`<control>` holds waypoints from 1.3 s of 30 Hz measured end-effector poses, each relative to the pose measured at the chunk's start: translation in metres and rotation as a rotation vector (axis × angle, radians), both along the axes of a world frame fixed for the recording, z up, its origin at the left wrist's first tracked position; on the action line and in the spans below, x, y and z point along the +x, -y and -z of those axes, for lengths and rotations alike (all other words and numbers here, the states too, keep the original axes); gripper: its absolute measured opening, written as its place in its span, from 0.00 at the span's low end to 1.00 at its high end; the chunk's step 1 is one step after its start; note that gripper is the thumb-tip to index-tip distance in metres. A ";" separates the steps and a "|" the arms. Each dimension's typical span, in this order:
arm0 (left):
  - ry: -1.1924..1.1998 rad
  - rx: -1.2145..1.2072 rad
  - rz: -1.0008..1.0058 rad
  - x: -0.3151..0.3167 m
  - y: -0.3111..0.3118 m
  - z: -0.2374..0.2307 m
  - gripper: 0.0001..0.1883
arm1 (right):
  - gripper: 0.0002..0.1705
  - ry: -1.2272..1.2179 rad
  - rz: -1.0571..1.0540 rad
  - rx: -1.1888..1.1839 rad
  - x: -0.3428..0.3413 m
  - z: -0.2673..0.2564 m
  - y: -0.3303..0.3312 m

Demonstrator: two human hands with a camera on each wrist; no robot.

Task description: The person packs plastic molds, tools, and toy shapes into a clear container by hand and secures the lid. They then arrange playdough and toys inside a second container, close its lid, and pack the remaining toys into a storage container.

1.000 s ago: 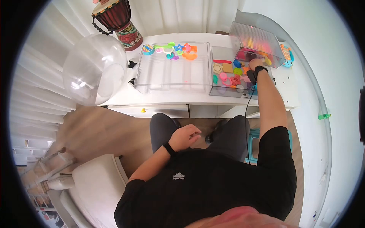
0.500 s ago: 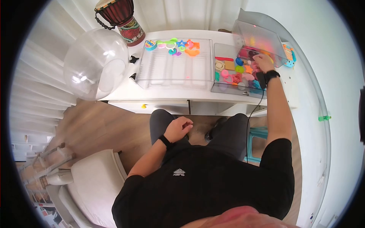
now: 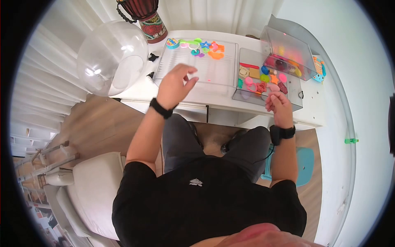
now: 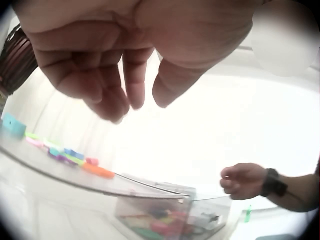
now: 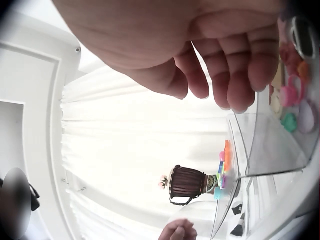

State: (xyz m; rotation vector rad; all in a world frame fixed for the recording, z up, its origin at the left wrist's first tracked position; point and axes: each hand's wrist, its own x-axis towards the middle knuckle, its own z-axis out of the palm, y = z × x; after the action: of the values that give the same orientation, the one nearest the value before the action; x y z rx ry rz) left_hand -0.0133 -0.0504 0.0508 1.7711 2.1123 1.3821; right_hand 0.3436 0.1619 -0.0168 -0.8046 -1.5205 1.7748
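My left hand (image 3: 176, 85) hovers over the near left part of a wide clear plastic box (image 3: 197, 70), its fingers loosely bent and nothing between them. Several small colourful toys lie along the back of this box, among them a blue star (image 3: 204, 45) and an orange piece (image 3: 216, 55). At the front edge of a clear bin (image 3: 247, 95) is my right hand (image 3: 281, 109), fingers relaxed and holding nothing. In that bin lie an orange star (image 3: 274, 79), a lime-green piece (image 3: 264, 78), a red stick (image 3: 249, 65) and other toys.
A tinted clear box (image 3: 298, 49) with pink and yellow things stands at the back right, beside a toy phone (image 3: 319, 69). To the left are a big transparent balloon (image 3: 111, 57) and a drum (image 3: 153, 26). The white table (image 3: 312, 99) holds it all.
My right hand has drawn back from the tinted box to the bin's front edge. My left hand has risen from near my lap and come forward over the wide clear box.
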 end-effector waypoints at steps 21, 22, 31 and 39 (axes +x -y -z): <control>-0.668 -0.375 0.059 -0.036 -0.146 0.039 0.09 | 0.10 0.105 -0.056 -0.167 0.029 0.043 0.112; -0.658 -0.326 0.071 -0.033 -0.142 0.038 0.08 | 0.10 0.103 -0.052 -0.174 0.030 0.046 0.112; -0.525 0.030 0.247 0.017 -0.099 0.002 0.05 | 0.10 0.092 -0.034 -0.177 0.018 0.044 0.111; -0.439 0.076 0.616 0.094 -0.035 0.000 0.08 | 0.16 -0.142 -0.258 -0.082 -0.001 0.011 0.124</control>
State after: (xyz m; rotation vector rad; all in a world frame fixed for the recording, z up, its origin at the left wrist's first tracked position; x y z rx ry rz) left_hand 0.0808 -0.0154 0.0513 2.6366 1.4285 0.9768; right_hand 0.3422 0.0377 -0.0274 -0.5254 -1.5191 2.0466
